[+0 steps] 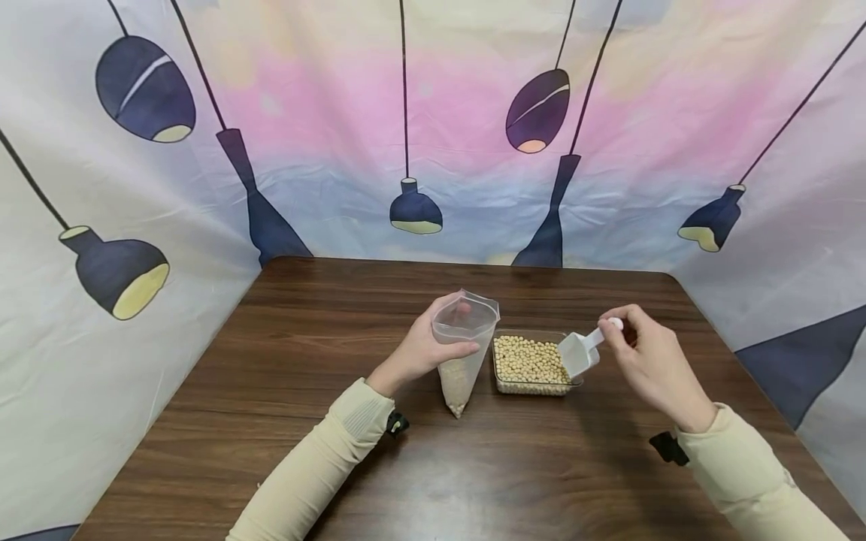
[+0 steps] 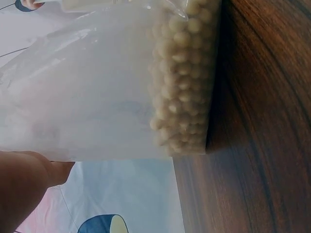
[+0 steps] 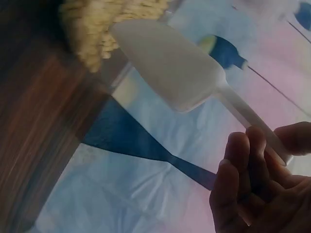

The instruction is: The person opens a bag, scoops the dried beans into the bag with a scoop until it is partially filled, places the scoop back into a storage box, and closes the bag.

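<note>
My left hand [image 1: 418, 347] grips a clear plastic bag [image 1: 467, 370] near its top, thumb in front, and the bag's mouth gapes upward. Pale, round soybeans [image 2: 182, 82] fill the lower part of the bag in the left wrist view; whether its base touches the table cannot be told. Right of the bag stands a glass container [image 1: 534, 390] holding more soybeans [image 1: 528, 359]. My right hand [image 1: 656, 361] pinches the handle of a white scoop [image 1: 579, 355], whose tilted bowl is over the container's right end. In the right wrist view, the scoop [image 3: 170, 68] shows its outer side; its inside is hidden there.
A dark brown wooden table [image 1: 298, 361] lies under everything. Behind it and at both sides hangs a pastel cloth [image 1: 325, 150] printed with dark lamps. Small black devices [image 1: 398, 424] sit at both wrists by the pale sleeves.
</note>
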A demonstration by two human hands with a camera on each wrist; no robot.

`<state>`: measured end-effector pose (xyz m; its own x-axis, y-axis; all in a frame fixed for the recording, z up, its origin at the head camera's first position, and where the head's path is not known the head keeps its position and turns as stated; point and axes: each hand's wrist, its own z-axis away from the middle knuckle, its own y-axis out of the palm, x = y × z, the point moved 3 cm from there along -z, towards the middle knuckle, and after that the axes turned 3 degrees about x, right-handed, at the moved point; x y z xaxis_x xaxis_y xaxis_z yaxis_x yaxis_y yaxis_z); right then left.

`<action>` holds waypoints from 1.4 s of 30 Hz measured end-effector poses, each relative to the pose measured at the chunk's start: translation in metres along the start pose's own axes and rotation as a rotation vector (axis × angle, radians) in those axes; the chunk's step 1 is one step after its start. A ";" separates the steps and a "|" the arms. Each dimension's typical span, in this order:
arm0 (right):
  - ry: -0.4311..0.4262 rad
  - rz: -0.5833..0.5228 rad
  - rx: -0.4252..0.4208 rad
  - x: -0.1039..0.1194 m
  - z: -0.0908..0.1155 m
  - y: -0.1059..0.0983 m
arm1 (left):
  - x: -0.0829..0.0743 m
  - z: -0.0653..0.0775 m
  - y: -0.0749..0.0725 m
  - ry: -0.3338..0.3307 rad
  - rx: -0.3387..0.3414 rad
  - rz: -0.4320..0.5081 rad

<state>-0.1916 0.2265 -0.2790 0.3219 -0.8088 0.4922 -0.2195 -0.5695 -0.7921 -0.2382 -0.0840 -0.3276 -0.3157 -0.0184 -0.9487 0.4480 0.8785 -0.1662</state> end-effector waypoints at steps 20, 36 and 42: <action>0.341 -0.420 0.239 -0.049 0.000 0.032 | -0.008 0.002 -0.001 0.001 -0.003 0.005; 0.586 -0.804 0.336 -0.082 0.011 0.070 | -0.008 0.004 -0.001 0.000 0.000 0.002; 0.597 -0.872 0.335 -0.085 0.013 0.073 | -0.008 0.004 -0.001 -0.001 0.011 0.001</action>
<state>-0.2233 0.2559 -0.3828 -0.2712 -0.1419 0.9520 0.1556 -0.9825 -0.1021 -0.2327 -0.0864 -0.3206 -0.3144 -0.0185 -0.9491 0.4573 0.8732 -0.1685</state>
